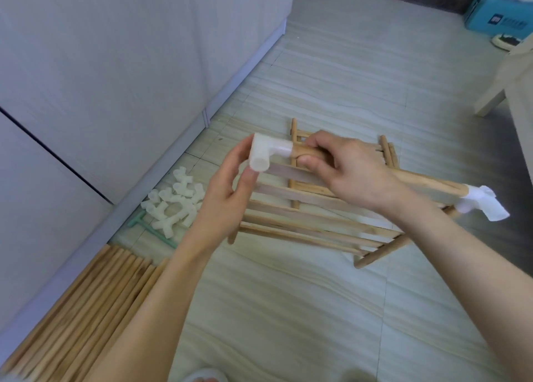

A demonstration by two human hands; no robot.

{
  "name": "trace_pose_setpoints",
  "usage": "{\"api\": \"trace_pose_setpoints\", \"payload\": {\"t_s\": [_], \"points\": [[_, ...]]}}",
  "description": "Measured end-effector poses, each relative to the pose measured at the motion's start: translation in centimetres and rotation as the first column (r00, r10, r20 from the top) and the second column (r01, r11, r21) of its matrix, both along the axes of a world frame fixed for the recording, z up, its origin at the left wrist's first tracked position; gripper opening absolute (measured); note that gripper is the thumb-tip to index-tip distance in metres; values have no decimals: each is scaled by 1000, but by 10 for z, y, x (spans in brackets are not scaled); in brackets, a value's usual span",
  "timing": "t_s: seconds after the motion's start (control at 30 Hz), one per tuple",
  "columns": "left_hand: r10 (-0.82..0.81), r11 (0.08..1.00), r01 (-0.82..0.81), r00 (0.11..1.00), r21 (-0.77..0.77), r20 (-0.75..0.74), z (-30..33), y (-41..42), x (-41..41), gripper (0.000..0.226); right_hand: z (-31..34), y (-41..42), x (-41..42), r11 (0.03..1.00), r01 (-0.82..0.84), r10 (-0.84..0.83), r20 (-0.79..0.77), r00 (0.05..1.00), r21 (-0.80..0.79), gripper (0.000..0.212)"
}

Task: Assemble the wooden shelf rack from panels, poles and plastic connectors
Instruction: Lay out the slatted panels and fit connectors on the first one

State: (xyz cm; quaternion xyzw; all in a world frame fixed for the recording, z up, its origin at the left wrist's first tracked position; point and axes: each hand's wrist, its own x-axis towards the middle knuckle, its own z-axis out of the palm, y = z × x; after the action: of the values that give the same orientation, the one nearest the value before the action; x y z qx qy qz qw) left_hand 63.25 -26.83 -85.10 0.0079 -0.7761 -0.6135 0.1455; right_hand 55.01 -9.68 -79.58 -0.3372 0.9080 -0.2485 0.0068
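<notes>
My right hand [343, 168] grips a wooden pole [427, 184] near its left end, held above the floor. A white plastic connector [266, 152] sits on that end, and my left hand [230, 188] holds it with fingers and thumb. Another white connector [481, 204] caps the pole's far right end. Below the pole, slatted wooden panels [311, 220] lie stacked on the floor. A pile of loose white connectors [177, 204] lies left of my left wrist. A bundle of spare poles [86, 309] lies at the lower left along the cabinet.
A grey cabinet front [101, 78] runs along the left. A green T-shaped tool [147, 227] lies by the connectors. A pale furniture leg [493, 98] stands at the right, with a blue box [496, 12] in the far right corner. Tiled floor [288, 309] lies in front.
</notes>
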Motion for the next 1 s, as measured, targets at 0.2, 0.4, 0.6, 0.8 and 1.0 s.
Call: {"api": "trace_pose_setpoints", "payload": {"t_s": [0.2, 0.4, 0.6, 0.8, 1.0], "points": [[-114, 993, 114, 993, 30, -12, 23, -9, -25, 36, 7, 4, -11, 981, 35, -11, 122, 992, -193, 11], [18, 987, -34, 994, 155, 104, 10, -2, -20, 27, -14, 4, -3, 973, 108, -85, 114, 990, -206, 20], [115, 942, -157, 982, 295, 153, 4, 11, -23, 10, -19, 7, -6, 976, 133, -108, 147, 983, -174, 21], [-33, 991, 21, 995, 134, 90, 3, 6, -16, 26, -18, 11, -8, 981, 80, -50, 166, 985, -177, 21], [226, 961, -223, 974, -163, -3, -1, 9, -12, 25, -18, 4, -6, 988, 42, -24, 123, 992, -148, 25]]}}
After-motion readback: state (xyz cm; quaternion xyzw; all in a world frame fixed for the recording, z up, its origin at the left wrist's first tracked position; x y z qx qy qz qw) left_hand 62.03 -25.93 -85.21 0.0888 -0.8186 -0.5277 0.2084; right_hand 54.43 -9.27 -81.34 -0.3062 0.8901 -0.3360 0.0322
